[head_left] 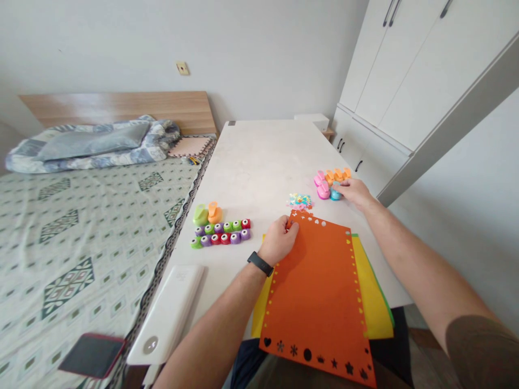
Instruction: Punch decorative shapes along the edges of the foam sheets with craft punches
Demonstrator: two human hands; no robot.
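My left hand [280,237] pinches the upper left corner of an orange sheet of paper [314,286]. Small shapes are punched along the sheet's edges, among them a heart, snowflakes, a crown and stars. The sheet's near end hangs past the table edge over my lap. On the right, the fingers of my right hand [353,192] are closed at a blue craft punch [334,193]. Beside that punch stand pink craft punches [322,189] and orange craft punches [338,174]. A heap of punched paper bits [300,201] lies just beyond the orange sheet.
Yellow paper [373,292] with a green edge lies beneath the orange sheet. At left stand rows of small punches [221,235] and larger green and orange punches [207,214]. A white oblong device [172,313] rests on the white table [263,154]. A bed [109,227] adjoins it, holding a tablet [93,355].
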